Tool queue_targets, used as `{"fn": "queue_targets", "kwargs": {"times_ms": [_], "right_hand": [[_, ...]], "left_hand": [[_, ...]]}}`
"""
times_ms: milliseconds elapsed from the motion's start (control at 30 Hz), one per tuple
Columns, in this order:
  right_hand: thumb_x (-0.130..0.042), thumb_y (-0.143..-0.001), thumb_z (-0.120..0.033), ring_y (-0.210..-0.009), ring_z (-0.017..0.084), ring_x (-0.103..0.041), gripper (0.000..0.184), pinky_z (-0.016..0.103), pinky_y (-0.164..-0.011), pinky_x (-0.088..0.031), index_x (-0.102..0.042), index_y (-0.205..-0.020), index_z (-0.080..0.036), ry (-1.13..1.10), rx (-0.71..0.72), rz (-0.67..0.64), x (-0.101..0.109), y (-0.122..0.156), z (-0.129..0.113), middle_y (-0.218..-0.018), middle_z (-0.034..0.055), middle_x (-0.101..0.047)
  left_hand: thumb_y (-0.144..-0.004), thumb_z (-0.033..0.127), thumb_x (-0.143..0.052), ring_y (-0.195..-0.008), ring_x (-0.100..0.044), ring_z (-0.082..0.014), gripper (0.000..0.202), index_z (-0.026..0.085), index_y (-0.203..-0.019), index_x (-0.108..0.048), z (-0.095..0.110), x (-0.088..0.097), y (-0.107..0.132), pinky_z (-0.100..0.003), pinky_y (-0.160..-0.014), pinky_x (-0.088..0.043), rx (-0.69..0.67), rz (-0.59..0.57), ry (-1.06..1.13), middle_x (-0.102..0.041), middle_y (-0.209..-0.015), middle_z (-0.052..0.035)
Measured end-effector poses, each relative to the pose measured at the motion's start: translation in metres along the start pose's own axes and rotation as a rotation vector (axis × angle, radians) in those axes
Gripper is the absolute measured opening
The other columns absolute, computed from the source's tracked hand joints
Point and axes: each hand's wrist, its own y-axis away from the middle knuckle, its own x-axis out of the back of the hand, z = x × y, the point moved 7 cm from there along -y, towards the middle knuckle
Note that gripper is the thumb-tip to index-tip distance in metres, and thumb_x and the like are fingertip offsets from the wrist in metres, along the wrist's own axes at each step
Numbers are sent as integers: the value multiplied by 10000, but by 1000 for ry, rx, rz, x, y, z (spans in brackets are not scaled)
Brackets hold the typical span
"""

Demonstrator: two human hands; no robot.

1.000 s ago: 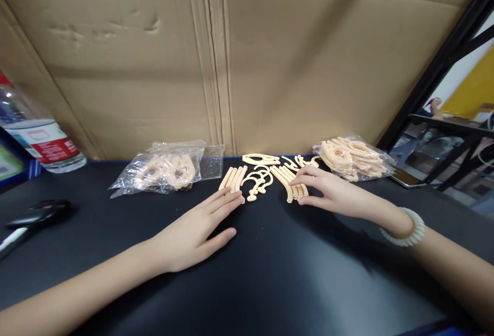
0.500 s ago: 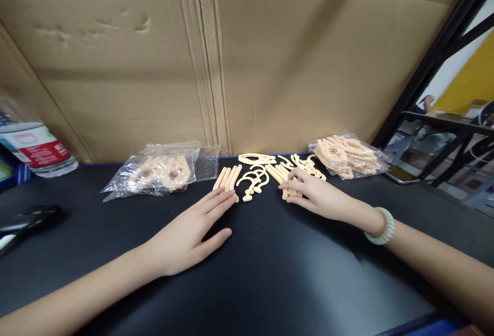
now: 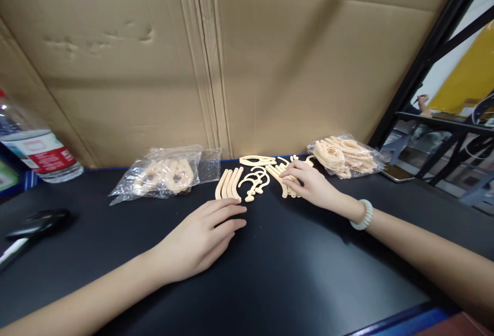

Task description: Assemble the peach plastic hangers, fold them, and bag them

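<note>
My left hand (image 3: 204, 235) is over the black table with its fingers stretched out and holding nothing. Just beyond its fingertips lie several curved cream hanger arms (image 3: 228, 184), side by side in a row. My right hand (image 3: 311, 184) rests over a second group of cream hanger arms (image 3: 276, 174), thumb and fingers apart, fingertips on the pieces. Part of that group is hidden under the hand. Between the hands is a small pile of cream hanger hooks (image 3: 254, 180). Behind it lie long, pointed, loop-shaped cream pieces (image 3: 257, 160).
Clear bags of cream parts lie at left (image 3: 165, 174) and right (image 3: 345, 156). A water bottle (image 3: 46, 156) and a black mouse (image 3: 36, 223) are at far left. Cardboard (image 3: 135, 68) walls the back. Beyond a black metal frame (image 3: 420, 68) at right, part of another person shows.
My left hand has drawn back from the left row of hanger arms, uncovering their lower ends. My right hand has shifted slightly up and left over its group. The view has moved a little.
</note>
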Motion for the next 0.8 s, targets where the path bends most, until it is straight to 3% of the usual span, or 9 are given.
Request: {"fn": "queue_targets", "kwargs": {"times_ms": [267, 400, 500, 633, 800], "right_hand": [[-559, -925, -240, -1006, 239, -596, 195, 396, -936, -467, -676, -1036, -128, 91, -112, -39, -14, -45, 29, -1025, 116, -675], [-573, -928, -258, -1045, 241, -611, 233, 409, -960, -469, -657, -1096, -121, 128, -157, -165, -34, -76, 45, -1098, 123, -678], [-577, -941, -318, -1026, 218, -620, 279, 422, -895, -519, -606, -1163, -152, 152, -202, -290, -51, -94, 52, -1179, 99, -626], [-572, -946, -333, -1020, 214, -619, 310, 418, -858, -540, -572, -1211, -170, 163, -247, -413, -64, -107, 58, -1220, 90, -594], [-578, -942, -334, -1025, 220, -619, 320, 422, -859, -539, -571, -1213, -164, 157, -283, -434, -68, -111, 61, -1220, 90, -593]], "left_hand": [[-932, 103, -438, -1149, -583, -254, 273, 160, -1110, -636, 5, 0, 3, -420, -997, -495, -79, 33, 10, -669, -1175, -102], [-933, 96, -428, -1122, -598, -255, 271, 154, -1095, -637, 7, 2, 3, -426, -978, -504, -83, 13, 8, -677, -1151, -107], [-933, 98, -424, -1122, -596, -256, 267, 158, -1090, -631, 6, 1, 5, -429, -976, -501, -80, 7, 18, -675, -1149, -104], [-936, 100, -421, -1124, -592, -253, 263, 162, -1092, -623, 4, -2, 7, -423, -981, -494, -83, 18, 27, -671, -1147, -99], [-935, 100, -425, -1103, -601, -248, 264, 166, -1102, -619, 4, -2, 6, -421, -981, -491, -96, 33, 23, -676, -1138, -96]]}}
